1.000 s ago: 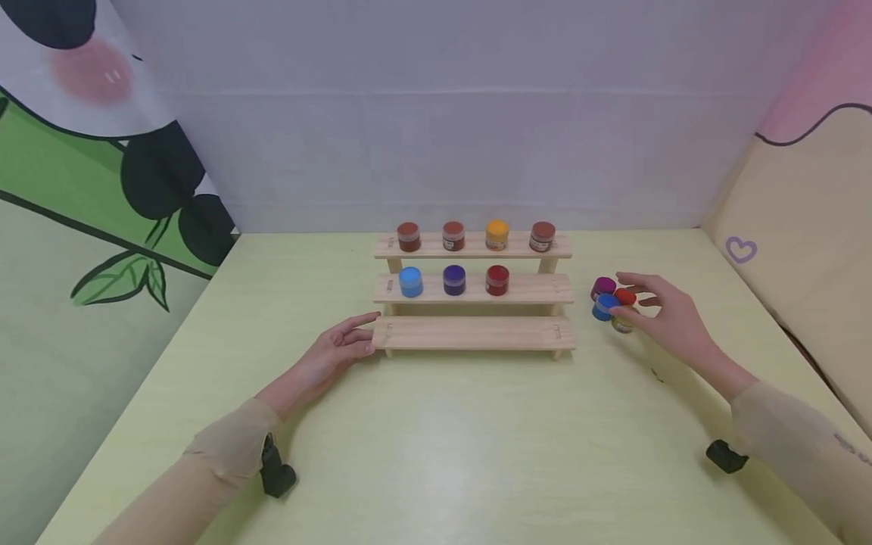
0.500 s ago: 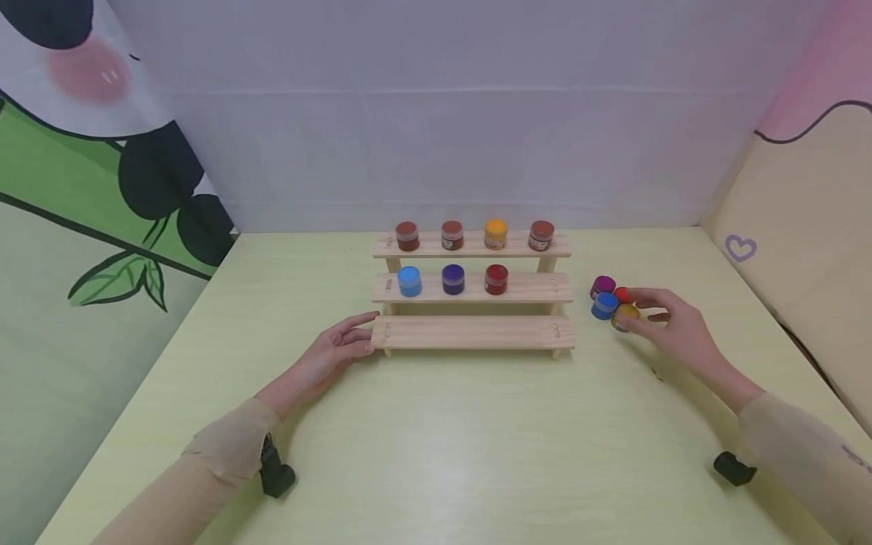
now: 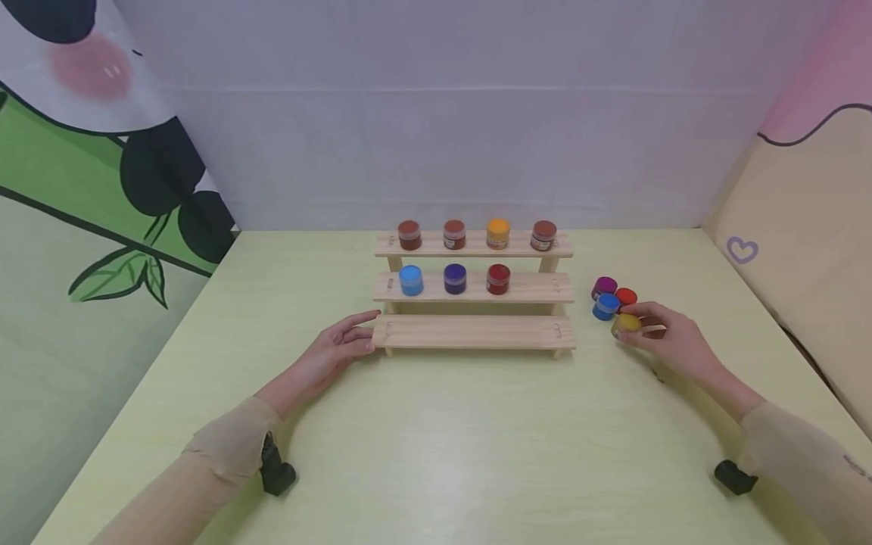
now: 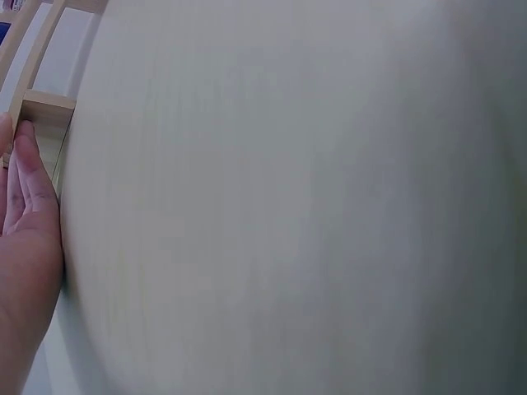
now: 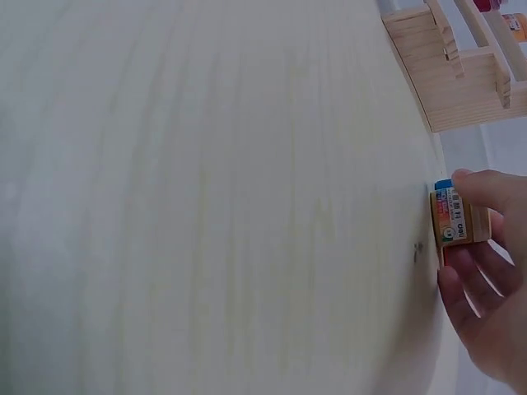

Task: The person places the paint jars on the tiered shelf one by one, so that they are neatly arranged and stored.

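Note:
My right hand pinches a yellow-lidded paint jar between thumb and fingers; its printed label faces the right wrist camera. Close behind that jar stand a blue jar, a red jar and a purple jar. My left hand, its fingers extended, touches the left end of a three-tier wooden rack. In the left wrist view its fingers lie against the end of the rack; part of the hand is cut off there.
On the rack's top tier stand several jars, including an orange jar. The middle tier bears a light blue jar, a dark blue jar and a dark red jar. A pale cloth wall rises behind the table.
My right hand has shifted from over the jar cluster toward me and now grips the yellow-lidded jar, drawn slightly apart from the red one. The left hand stays at the rack's end.

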A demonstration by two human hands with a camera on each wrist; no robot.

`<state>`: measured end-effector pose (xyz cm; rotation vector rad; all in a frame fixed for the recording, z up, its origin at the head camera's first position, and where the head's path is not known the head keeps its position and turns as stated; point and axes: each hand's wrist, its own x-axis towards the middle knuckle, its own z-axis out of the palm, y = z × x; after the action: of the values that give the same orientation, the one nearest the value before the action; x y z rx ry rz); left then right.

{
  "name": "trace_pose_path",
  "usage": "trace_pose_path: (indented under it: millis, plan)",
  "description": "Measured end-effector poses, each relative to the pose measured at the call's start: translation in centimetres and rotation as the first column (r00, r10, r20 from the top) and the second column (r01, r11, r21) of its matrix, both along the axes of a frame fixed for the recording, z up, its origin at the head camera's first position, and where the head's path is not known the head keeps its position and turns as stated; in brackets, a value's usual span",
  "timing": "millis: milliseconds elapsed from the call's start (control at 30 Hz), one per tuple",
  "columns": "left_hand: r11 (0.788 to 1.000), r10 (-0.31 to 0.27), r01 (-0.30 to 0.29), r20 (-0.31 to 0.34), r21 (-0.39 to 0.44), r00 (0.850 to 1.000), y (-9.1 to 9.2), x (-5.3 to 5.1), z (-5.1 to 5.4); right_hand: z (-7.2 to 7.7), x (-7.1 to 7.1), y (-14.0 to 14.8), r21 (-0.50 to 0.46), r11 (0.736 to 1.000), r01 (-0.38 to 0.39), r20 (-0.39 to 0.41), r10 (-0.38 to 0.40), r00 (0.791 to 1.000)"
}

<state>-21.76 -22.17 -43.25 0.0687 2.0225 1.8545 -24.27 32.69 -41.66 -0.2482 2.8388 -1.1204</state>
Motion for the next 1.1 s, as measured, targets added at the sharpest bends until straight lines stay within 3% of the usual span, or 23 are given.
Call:
trace_pose_path:
  millis: [467, 867, 1100]
  plan:
    - [1.000, 0.000, 0.000, 0.001, -0.017, 1.000, -0.2, 0.0, 0.0, 0.3, -0.3, 0.0, 0.006, 0.999, -0.041, -0.129, 0.041, 0.991]
    - [1.000, -0.003, 0.003, 0.002, -0.011, 1.000, -0.1, 0.1, 0.1, 2.6, -1.3, -0.7, -0.007, 0.997, -0.076, -0.240, 0.072, 0.968]
    - [1.000, 0.000, 0.000, 0.007, -0.015, 1.000, 0.0, 0.1, 0.2, 4.1, -1.8, -1.5, 0.011, 0.998, -0.059, -0.234, 0.060, 0.970]
